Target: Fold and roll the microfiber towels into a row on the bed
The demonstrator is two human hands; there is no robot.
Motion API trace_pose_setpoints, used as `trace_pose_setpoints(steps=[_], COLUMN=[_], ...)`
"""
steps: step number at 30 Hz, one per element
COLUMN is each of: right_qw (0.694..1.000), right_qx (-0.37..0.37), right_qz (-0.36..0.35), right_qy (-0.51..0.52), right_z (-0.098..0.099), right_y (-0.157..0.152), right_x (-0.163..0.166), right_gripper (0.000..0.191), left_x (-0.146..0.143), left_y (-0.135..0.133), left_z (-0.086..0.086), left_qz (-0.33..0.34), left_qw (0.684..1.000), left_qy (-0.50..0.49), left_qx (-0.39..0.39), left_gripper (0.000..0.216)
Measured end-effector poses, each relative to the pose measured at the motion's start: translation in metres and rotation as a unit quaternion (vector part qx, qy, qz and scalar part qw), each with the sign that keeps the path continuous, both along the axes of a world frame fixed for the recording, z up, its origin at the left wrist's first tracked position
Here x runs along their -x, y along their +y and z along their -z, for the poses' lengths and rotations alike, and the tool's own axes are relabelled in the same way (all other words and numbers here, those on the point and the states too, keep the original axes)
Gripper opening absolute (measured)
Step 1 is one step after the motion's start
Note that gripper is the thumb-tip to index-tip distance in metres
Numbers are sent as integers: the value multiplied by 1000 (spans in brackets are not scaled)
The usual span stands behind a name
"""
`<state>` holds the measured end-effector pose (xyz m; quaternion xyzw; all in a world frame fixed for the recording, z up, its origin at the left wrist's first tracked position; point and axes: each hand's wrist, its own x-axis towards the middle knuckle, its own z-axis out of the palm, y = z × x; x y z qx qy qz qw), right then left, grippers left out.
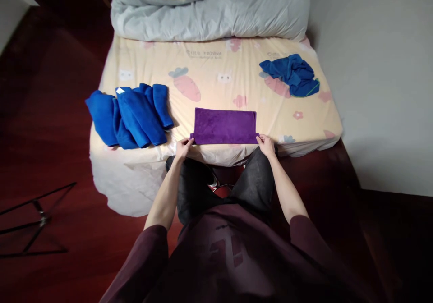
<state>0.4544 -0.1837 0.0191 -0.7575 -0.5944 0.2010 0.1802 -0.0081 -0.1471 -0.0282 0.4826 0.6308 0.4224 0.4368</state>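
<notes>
Carrot-print bedsheet under the fabrics, grey quilt bunched well beyond my fingers. Purple towel lies right between my hands, folded to a rectangle, near edge apparently turned up in a narrow strip. Left hand pinches its near-left corner, right hand pinches the near-right one. Purple seems barely begun: most of it is flat. Rolled blue towels, left of my left fingers, look finished. Crumpled blue cloth, beyond and right of my right fingers, looks undone.
</notes>
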Motion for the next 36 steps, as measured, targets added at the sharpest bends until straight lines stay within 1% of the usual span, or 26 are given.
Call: trace_pose_setpoints(steps=[4, 13, 19, 21, 25, 32, 36], right_qw=[1000, 1000, 1000, 999, 998, 999, 999], right_qx=[3, 4, -9, -17, -22, -6, -11], right_qz=[-3, 4, 16, 17, 19, 12, 10], right_qy=[-2, -9, 23, 44, 62, 46, 40], right_z=[0, -3, -1, 0, 1, 0, 0], right_y=[0, 0, 0, 0, 1, 2, 2], right_x=[0, 4, 3, 2, 1, 2, 2], right_gripper=[26, 24, 20, 22, 32, 28, 28], left_x=[1, 1, 0, -1, -2, -6, -5], left_y=[1, 2, 1, 1, 2, 0, -1], left_z=[-1, -1, -3, -3, -3, -2, -3], left_qz=[-17, -20, -26, -30, -40, -50, -47], left_qw=[1000, 999, 999, 998, 997, 995, 996], left_qy=[13, 36, 47, 51, 65, 84, 78], left_qx=[-13, -5, -3, 3, 10, -1, -7], left_gripper=[44, 33, 27, 25, 24, 24, 25])
